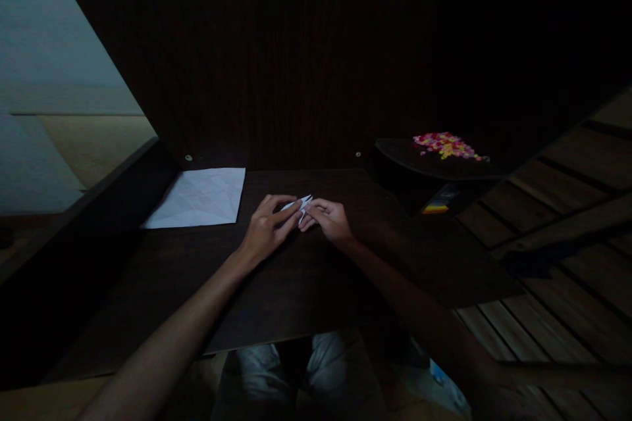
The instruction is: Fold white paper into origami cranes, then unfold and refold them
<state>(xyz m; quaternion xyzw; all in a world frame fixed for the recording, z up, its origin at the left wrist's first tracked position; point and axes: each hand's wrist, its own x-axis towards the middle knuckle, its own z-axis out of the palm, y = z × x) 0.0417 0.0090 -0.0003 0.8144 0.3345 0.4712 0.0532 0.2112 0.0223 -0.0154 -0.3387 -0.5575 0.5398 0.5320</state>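
A small piece of folded white paper (304, 203) with pointed tips is between my two hands, just above or on the dark desk. My left hand (269, 222) grips it from the left, fingers laid over its left part. From the right, the thumb and fingers of my right hand (330, 218) pinch its other side. My fingers hide much of the folded shape. To the left of my hands lies a flat white sheet of paper (200, 197) with crease lines across it.
The dark desk (286, 302) has a tall back panel (276, 66) and a raised left side (89, 204). A curved shelf (419, 168) at right bears a pile of small colourful pieces (449, 146). Wooden slats (533, 316) lie beyond on the right.
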